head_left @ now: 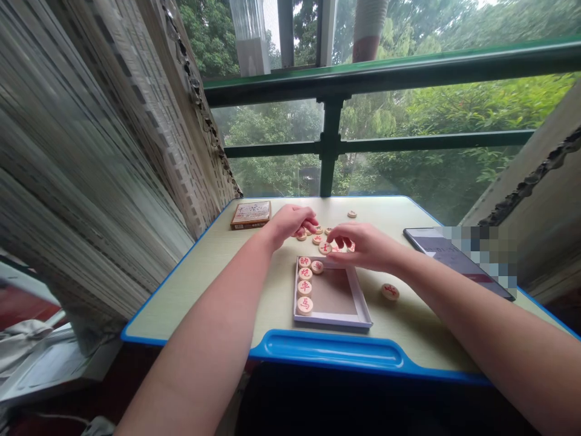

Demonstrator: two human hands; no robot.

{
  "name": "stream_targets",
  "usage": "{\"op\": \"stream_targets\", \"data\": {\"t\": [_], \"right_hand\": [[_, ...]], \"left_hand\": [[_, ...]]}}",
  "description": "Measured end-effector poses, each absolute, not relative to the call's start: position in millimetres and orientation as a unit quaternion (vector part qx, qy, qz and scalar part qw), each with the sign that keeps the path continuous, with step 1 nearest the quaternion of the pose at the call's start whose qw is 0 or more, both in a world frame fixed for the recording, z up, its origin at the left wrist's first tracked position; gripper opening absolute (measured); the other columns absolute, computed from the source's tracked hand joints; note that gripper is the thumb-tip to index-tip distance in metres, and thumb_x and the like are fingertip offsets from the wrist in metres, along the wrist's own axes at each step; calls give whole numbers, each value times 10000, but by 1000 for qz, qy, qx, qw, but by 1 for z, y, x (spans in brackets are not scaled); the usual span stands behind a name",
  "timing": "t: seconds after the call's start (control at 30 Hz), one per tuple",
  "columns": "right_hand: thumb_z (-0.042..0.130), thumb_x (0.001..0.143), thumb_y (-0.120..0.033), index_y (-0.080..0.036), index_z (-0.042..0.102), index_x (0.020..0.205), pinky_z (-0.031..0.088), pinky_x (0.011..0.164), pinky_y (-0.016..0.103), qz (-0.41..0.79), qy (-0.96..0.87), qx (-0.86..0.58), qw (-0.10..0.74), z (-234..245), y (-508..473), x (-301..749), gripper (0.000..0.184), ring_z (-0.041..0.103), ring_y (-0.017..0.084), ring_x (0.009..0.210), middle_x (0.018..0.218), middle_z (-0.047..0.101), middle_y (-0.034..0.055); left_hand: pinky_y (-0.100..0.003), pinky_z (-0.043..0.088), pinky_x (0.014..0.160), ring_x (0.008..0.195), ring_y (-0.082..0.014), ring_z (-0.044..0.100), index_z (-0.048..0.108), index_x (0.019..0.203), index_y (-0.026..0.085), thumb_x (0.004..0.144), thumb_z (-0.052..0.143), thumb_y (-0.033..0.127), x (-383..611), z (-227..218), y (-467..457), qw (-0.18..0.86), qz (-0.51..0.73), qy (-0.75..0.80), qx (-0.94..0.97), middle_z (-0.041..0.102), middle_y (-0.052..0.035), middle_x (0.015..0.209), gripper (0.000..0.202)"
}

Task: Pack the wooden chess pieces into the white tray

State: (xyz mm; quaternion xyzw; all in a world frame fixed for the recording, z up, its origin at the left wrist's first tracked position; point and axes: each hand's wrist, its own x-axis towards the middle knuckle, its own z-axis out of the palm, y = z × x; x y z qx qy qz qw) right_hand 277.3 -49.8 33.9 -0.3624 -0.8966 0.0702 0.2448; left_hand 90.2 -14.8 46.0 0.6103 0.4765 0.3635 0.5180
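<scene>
Head camera looked down on a pale beige tabletop with a blue rim (218,266), set against a green-framed window (330,145). The person's left hand (290,223) lay palm down over a loose cluster of round wooden chess discs with red characters (318,233) at the far middle of the tabletop. Its fingers curled over several of them, and whether its grip was closed on any could not be told.

The right hand (365,247) reached in from the right. Its grip was drawn together, thumb and forefinger on 1 round wooden disc marked in red (325,247), just beyond the far edge of a shallow white-rimmed tray with a brown floor (336,290).

Inside the tray lay 5 matching discs (304,287): 4 in a column along the left wall and the 5th touching the top one on its right.

A single stray disc (390,292) lay just right of the tray, near the right forearm, and another lone disc (351,214) sat farther back. A flat brown printed box (250,214) rested at the far left corner, and a dark flat screen device (447,254) lay along the right side. A pale striped curtain (113,151) hung at the left.
</scene>
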Motion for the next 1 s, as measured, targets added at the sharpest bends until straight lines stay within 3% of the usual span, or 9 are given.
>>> {"op": "stream_targets", "data": {"t": [0.27,0.57,1.0], "right_hand": [[632,724,-339,-188,653,809,376,552,233,69,-919,-349,170,34,-60,267,175,521,114,612,809,621,35],[586,761,-332,-181,642,805,428,695,278,55,-933,-310,174,23,-55,266,167,553,177,807,843,610,67],[615,730,-253,-189,623,872,440,711,283,43,-936,-301,177,21,-54,264,157,560,185,856,906,618,63]], "left_hand": [[-197,341,459,545,-99,527,631,640,104,661,515,179,93,35,-13,467,259,482,694,632,-60,594,140],[-187,370,484,593,-97,534,645,680,110,665,499,190,93,34,-14,433,249,480,721,643,-55,642,168],[-198,384,489,520,-80,484,651,678,122,659,507,202,93,31,-13,414,247,482,732,648,-35,632,166]]}}
